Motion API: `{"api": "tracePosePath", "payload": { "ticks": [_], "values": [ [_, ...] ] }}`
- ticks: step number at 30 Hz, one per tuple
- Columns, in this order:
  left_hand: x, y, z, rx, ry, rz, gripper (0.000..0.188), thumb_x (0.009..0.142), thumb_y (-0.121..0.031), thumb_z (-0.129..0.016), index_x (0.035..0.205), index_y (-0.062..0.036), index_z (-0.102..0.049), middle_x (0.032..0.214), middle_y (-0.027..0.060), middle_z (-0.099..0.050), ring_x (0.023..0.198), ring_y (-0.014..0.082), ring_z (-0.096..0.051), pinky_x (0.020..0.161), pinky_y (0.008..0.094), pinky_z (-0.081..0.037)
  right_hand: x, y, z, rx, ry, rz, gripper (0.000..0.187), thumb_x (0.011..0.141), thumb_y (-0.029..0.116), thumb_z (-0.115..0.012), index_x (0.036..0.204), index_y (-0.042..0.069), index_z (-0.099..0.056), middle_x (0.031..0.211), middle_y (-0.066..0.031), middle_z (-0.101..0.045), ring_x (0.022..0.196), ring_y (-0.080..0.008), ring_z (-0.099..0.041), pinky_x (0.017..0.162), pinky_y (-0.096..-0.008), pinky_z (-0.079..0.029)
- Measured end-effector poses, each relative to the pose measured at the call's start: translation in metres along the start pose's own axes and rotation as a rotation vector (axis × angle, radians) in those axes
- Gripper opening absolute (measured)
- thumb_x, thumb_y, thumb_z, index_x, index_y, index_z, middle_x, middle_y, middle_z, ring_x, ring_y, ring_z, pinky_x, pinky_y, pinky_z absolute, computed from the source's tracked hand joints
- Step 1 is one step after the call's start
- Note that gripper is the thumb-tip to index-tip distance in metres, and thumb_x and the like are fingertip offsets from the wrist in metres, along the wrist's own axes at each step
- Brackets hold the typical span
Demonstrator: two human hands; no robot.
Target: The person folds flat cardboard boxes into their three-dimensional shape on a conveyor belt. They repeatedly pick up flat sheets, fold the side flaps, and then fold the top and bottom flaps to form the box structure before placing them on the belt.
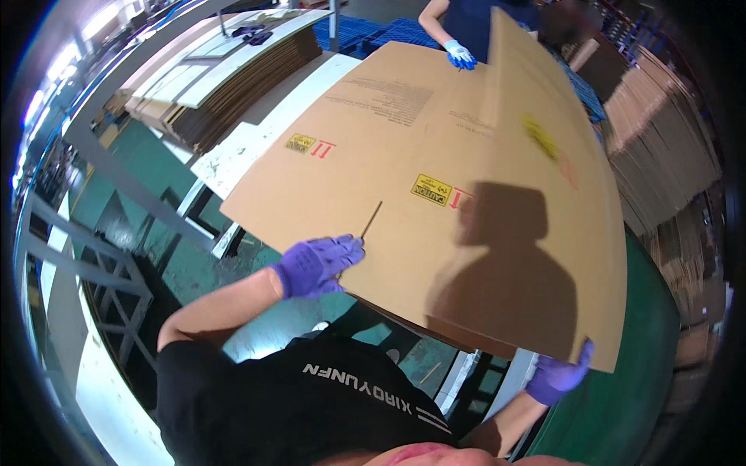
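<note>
A large brown cardboard sheet [373, 155] with printed marks and yellow labels spreads in front of me. My left hand [320, 264], in a purple glove, lies on its near edge beside a narrow slot, the fingers stretched out flat. On the right, a cardboard panel [575, 233] rises at an angle, its far end standing up. My right hand [559, 377], also gloved in purple, grips that panel's near corner, with most fingers hidden behind it. Whether panel and sheet are one piece, I cannot tell. My shadow falls across the board.
Across the sheet, a co-worker's hand [460, 56] in a blue and white glove touches the far edge. A cardboard stack [241, 93] is at the back left, near a metal frame [140, 179]. More stacked cardboard [660, 140] stands at the right, beyond a green surface [641, 311].
</note>
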State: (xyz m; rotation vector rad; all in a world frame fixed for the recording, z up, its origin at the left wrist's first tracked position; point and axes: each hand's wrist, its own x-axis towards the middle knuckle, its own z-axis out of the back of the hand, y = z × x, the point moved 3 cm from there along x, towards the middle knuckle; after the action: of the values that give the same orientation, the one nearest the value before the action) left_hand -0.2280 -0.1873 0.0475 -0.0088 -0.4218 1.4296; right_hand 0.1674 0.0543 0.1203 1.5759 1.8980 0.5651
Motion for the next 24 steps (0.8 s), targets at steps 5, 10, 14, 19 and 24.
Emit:
{"api": "tracePosePath", "payload": {
  "ticks": [5, 10, 14, 19, 24],
  "values": [
    [-0.004, 0.005, -0.025, -0.059, -0.177, 0.092, 0.050, 0.090, -0.038, -0.052, 0.133, -0.0119, -0.048, 0.136, 0.0142, -0.048, 0.118, 0.0307, -0.051, 0.099, 0.0420, -0.041, -0.120, -0.186, -0.115, -0.257, 0.118, -0.063, 0.041, 0.092, 0.036, -0.055, 0.121, 0.007, -0.051, 0.110, -0.0111, -0.059, 0.100, -0.0264, -0.059, 0.083, -0.0406, -0.052],
    [-0.040, 0.022, -0.064, -0.477, -0.263, 0.029, 0.027, 0.087, -0.023, -0.061, 0.110, -0.0089, -0.062, 0.104, 0.0065, -0.064, 0.092, 0.0185, -0.063, 0.077, 0.0344, -0.050, -0.142, -0.336, -0.097, -0.429, 0.536, -0.464, 0.041, 0.093, 0.040, -0.053, 0.115, 0.005, -0.052, 0.088, -0.0138, -0.064, 0.066, -0.0252, -0.063, 0.055, -0.0327, -0.049],
    [-0.066, 0.028, -0.035, -0.337, -0.162, -0.255, 0.016, 0.064, -0.013, -0.070, 0.079, -0.0142, -0.068, 0.086, -0.0016, -0.065, 0.082, 0.0162, -0.063, 0.069, 0.0326, -0.052, -0.151, -0.371, -0.092, -0.486, 0.498, -0.855, 0.045, 0.093, 0.045, -0.053, 0.115, 0.005, -0.052, 0.097, -0.0173, -0.066, 0.072, -0.0243, -0.064, 0.061, -0.0327, -0.048],
    [-0.116, 0.023, 0.040, -0.150, -0.473, -0.152, 0.021, 0.074, -0.016, -0.068, 0.093, -0.0069, -0.064, 0.097, 0.0105, -0.065, 0.089, 0.0302, -0.065, 0.080, 0.0416, -0.053, -0.172, -0.353, -0.124, -0.594, 0.364, -1.077, 0.051, 0.093, 0.054, -0.046, 0.115, 0.009, -0.051, 0.103, -0.0195, -0.064, 0.073, -0.0243, -0.064, 0.061, -0.0339, -0.049],
    [-0.024, 0.002, 0.085, -0.231, -0.241, -0.121, 0.041, 0.081, -0.029, -0.063, 0.113, -0.0037, -0.061, 0.120, 0.0194, -0.056, 0.116, 0.0397, -0.051, 0.100, 0.0479, -0.040, -0.166, -0.365, -0.100, -0.835, 0.887, -0.751, 0.039, 0.097, 0.037, -0.043, 0.119, 0.007, -0.051, 0.099, -0.0134, -0.064, 0.082, -0.0226, -0.064, 0.070, -0.0348, -0.051]
  ]
}}
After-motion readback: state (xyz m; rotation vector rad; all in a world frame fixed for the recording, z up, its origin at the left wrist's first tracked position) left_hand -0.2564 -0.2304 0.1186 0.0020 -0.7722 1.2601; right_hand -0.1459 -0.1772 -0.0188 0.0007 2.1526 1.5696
